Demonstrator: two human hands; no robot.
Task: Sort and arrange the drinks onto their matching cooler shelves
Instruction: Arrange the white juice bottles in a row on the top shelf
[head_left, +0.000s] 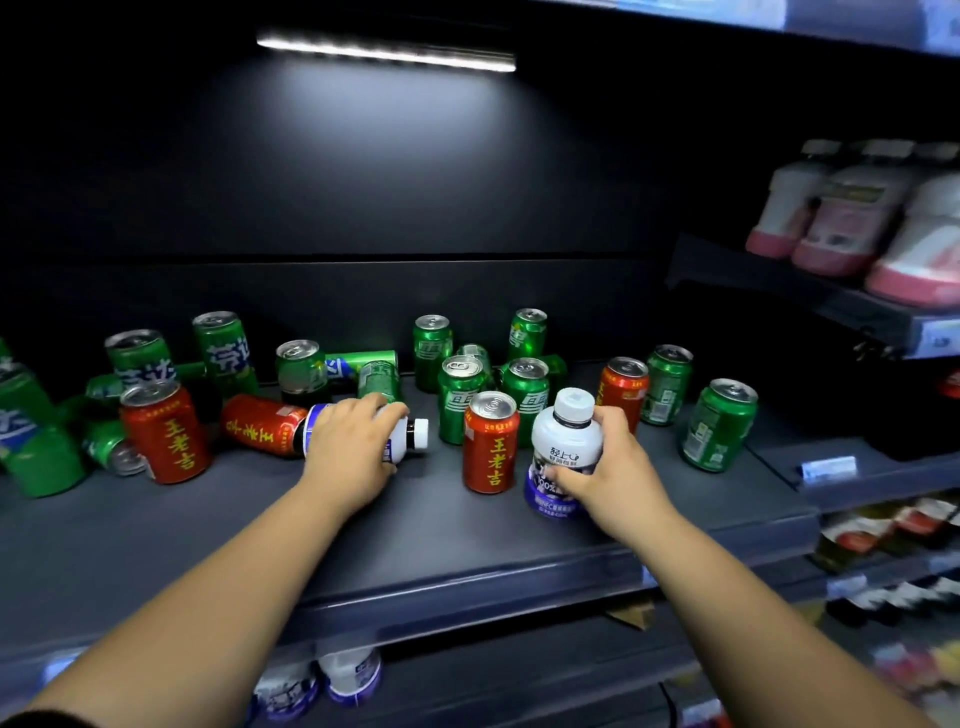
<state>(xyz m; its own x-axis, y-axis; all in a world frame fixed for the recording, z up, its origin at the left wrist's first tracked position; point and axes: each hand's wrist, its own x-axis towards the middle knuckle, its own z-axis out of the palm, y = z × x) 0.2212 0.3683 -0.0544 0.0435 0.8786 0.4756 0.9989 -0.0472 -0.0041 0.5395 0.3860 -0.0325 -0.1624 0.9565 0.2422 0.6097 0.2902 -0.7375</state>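
My right hand (608, 467) grips an upright white bottle with a purple label (563, 447), standing on the dark cooler shelf (441, 530) beside a red can (491, 449). A second white and purple bottle (410, 434) lies on its side, cap pointing right, and my left hand (350, 449) is closed over it. Behind it rests a toppled red can (262, 425). Another red can (165, 434) stands at the left, and a third upright one (623, 389) behind my right hand. Several green cans (460, 397) are scattered across the shelf, some upright, some fallen.
White and pink bottles (852, 218) fill a higher shelf at the right. More white and purple bottles (350, 675) show on the shelf below. Mixed drinks (883, 530) sit on lower right shelves. A light strip (387, 52) glows above. The shelf's front strip is bare.
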